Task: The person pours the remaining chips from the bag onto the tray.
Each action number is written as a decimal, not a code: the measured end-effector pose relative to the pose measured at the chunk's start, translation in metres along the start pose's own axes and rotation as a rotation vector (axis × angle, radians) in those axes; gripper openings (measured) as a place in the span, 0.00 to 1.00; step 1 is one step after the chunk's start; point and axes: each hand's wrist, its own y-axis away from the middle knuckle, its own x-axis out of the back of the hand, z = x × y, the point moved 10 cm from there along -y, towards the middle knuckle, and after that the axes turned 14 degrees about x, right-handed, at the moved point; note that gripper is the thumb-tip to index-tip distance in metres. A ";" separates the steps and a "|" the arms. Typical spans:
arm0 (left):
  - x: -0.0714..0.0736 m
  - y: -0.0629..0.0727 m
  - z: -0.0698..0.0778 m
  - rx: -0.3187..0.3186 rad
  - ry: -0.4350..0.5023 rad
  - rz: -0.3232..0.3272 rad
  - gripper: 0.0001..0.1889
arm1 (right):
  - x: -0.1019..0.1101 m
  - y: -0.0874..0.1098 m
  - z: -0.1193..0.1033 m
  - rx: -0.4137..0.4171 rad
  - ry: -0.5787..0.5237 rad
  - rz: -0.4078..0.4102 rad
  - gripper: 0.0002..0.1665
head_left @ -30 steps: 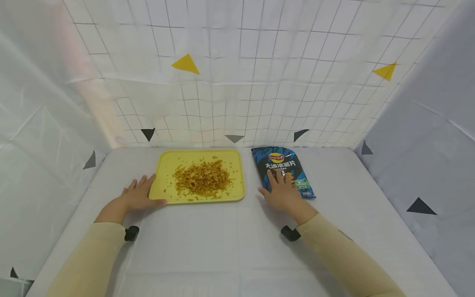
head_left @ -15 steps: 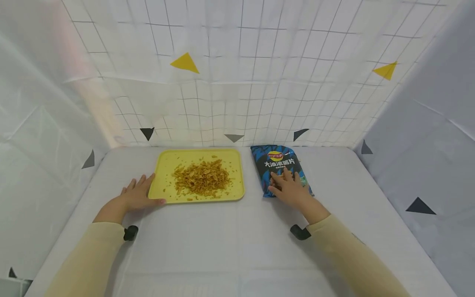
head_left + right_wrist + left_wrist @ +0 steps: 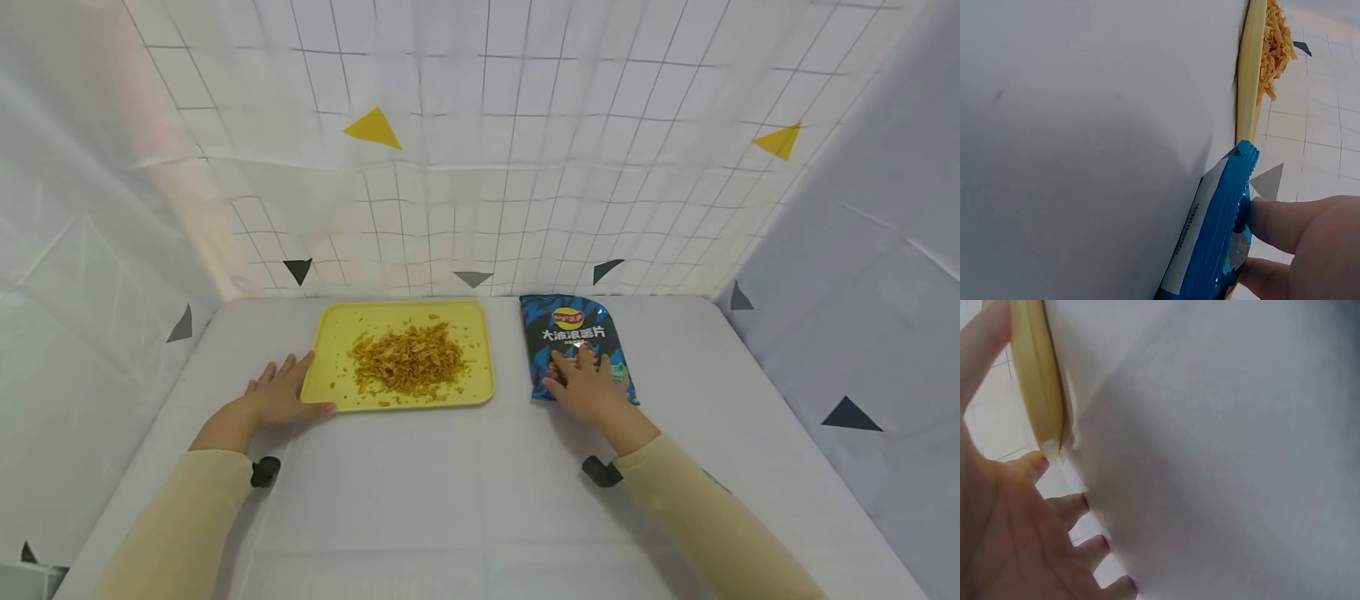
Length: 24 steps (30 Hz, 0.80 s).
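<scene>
A yellow tray [image 3: 480,392] holds a heap of broken chips [image 3: 408,360] with crumbs scattered round it. At its near left corner my left hand [image 3: 277,400] touches the rim, thumb along the front edge and fingers spread beside the left side. In the left wrist view the tray's edge [image 3: 1041,381] runs between thumb and index finger. To the right of the tray lies a blue and black chip bag [image 3: 573,318], face up. My right hand [image 3: 596,392] rests on its lower part with spread fingers, covering some of the print.
A white cloth covers the table [image 3: 397,492]. Behind tray and bag rises a white gridded sheet [image 3: 465,192], close to their far edges. Pale sheets hang at left and right [image 3: 847,292]. Each wrist wears a small black camera [image 3: 602,472].
The chip bag has turned and slid slightly, now lying straighter, with its top farther right. My right hand shifted right, then slightly back left. Left hand and tray look unmoved.
</scene>
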 end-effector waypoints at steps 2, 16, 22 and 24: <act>0.001 0.000 0.000 0.000 -0.004 0.004 0.64 | 0.001 0.002 0.001 -0.004 0.004 0.000 0.40; 0.000 -0.001 0.000 -0.019 -0.018 0.014 0.64 | 0.004 0.004 0.018 0.008 0.028 0.002 0.42; -0.001 -0.001 0.000 -0.012 -0.019 0.012 0.64 | 0.010 0.007 0.016 0.022 0.033 0.005 0.41; -0.001 -0.001 -0.001 -0.010 -0.018 0.011 0.64 | 0.012 0.008 0.015 0.032 0.024 0.011 0.41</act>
